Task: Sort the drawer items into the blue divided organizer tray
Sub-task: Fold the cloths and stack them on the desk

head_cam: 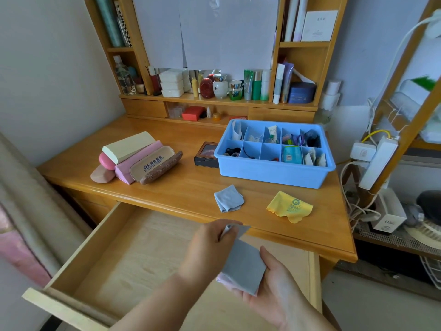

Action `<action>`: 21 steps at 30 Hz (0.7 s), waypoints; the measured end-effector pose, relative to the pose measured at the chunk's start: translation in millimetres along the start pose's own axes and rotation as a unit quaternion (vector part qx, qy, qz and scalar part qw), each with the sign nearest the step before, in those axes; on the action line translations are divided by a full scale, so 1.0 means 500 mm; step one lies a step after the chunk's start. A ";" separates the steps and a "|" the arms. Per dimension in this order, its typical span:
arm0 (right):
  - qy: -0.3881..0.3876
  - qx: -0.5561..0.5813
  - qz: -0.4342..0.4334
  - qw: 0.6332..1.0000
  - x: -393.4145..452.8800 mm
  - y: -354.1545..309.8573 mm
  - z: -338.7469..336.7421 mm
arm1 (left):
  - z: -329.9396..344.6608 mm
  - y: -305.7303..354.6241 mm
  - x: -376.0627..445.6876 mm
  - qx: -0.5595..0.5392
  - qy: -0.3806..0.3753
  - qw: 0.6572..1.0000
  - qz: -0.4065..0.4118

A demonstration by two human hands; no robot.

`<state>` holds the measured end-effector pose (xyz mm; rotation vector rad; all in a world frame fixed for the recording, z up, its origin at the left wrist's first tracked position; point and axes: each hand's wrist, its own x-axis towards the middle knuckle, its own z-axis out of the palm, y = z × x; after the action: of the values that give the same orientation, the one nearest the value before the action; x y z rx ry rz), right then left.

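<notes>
Both hands hold a small grey lens cloth (pixel 244 263) over the open wooden drawer (pixel 133 254): left hand (pixel 210 247) pinches its top corner, right hand (pixel 276 283) cups it underneath, probably folding. Blue plastic divided tray (pixel 274 173) sits far right on the desk.

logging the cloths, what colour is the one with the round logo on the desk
Yellow, with a green round logo; the head view shows it near the desk's front edge.

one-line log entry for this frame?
stage: folding | both hands hold grey cloth over open wooden drawer | blue divided tray on desk
</notes>
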<state>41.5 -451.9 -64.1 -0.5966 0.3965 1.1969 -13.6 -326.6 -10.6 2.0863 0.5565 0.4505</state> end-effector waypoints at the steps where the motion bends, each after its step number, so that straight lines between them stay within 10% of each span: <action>1: 0.003 0.002 0.009 1.000 0.001 0.002 -0.002 | -0.002 0.005 0.008 -0.016 -0.001 1.000 -0.024; 5: 0.001 0.003 0.016 1.000 0.000 0.009 -0.003 | 0.000 0.009 -0.013 0.042 -0.075 0.992 0.095; 9: -0.020 0.012 0.010 1.000 -0.001 -0.003 -0.010 | 0.005 -0.025 -0.052 0.168 -0.203 0.908 0.326; 21: -0.057 -0.022 0.040 0.997 -0.017 -0.005 0.013 | 0.011 -0.057 -0.066 0.233 -0.159 0.864 0.418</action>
<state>41.2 -454.6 -53.6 -0.5510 0.3010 1.3132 -44.5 -334.5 -40.9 2.7456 -0.5383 0.4583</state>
